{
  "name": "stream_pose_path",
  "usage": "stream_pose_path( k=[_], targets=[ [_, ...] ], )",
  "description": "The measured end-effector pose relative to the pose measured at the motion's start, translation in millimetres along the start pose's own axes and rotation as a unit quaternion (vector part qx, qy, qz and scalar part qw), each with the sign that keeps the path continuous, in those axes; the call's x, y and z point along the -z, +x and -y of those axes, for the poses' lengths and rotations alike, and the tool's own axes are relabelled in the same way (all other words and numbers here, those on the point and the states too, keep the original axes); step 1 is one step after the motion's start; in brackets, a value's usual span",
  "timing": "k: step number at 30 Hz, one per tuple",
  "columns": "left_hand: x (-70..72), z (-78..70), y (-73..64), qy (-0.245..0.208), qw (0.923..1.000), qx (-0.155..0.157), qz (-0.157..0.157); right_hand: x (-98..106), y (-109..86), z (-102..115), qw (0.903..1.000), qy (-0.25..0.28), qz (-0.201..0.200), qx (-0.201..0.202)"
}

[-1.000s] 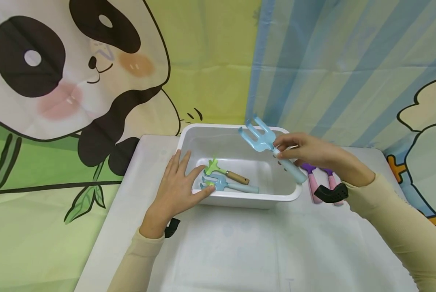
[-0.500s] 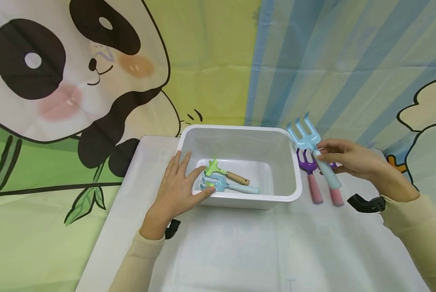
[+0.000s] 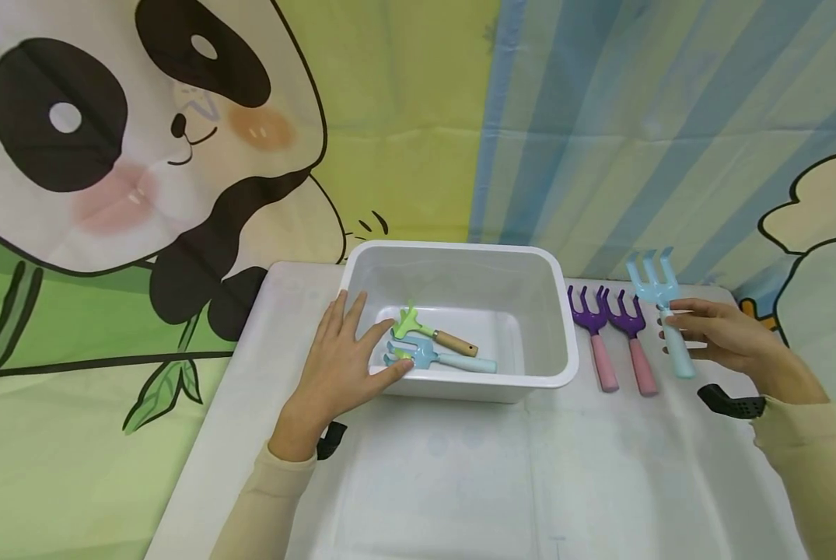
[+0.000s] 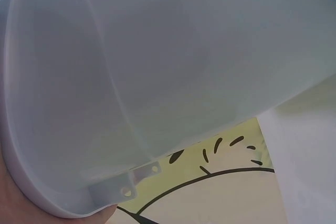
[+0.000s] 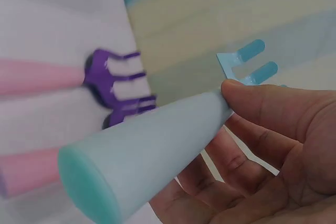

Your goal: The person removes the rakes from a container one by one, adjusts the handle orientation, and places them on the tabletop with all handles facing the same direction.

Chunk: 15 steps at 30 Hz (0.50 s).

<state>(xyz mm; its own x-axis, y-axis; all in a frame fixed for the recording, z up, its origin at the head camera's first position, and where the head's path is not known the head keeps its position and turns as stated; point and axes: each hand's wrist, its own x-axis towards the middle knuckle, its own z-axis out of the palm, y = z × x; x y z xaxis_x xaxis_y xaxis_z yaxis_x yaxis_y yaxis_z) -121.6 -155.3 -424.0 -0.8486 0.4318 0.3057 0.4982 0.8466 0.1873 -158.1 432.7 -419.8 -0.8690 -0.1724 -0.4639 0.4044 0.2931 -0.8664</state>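
Observation:
My right hand holds a light-blue hand fork by the upper part of its handle, tines pointing away from me. In the right wrist view, the thumb and fingers pinch the pale blue handle near the fork's head. Just left of it, two purple hand forks with pink handles lie side by side, the nearer-to-the-box one and the other. Over the left rim of a white plastic box rests my left hand, fingers spread. Inside the box lie another light-blue fork and a green tool with a wooden handle.
The box stands on a white-covered table. Behind the table hangs a printed cloth with a panda and stripes. In the left wrist view, the box's outer wall fills most of the frame.
My right hand has carried the light-blue fork from above the box rightward, past the two purple forks, and lowered it to their right. The left hand has stayed on the rim.

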Motion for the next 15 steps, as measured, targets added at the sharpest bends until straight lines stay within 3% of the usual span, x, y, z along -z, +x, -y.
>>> stream_pose_path(
  k=[10, 15],
  targets=[
    [0.6, -1.2, 0.1, 0.000, 0.9998, 0.009, 0.016, 29, 19.4, -54, 0.9885, 0.116, -0.025, -0.094],
    [1.0, -2.1, -0.5, 0.001, 0.9999, 0.007, 0.014, 40, 24.0, -68, 0.9830, 0.133, -0.018, -0.126]
  ],
)
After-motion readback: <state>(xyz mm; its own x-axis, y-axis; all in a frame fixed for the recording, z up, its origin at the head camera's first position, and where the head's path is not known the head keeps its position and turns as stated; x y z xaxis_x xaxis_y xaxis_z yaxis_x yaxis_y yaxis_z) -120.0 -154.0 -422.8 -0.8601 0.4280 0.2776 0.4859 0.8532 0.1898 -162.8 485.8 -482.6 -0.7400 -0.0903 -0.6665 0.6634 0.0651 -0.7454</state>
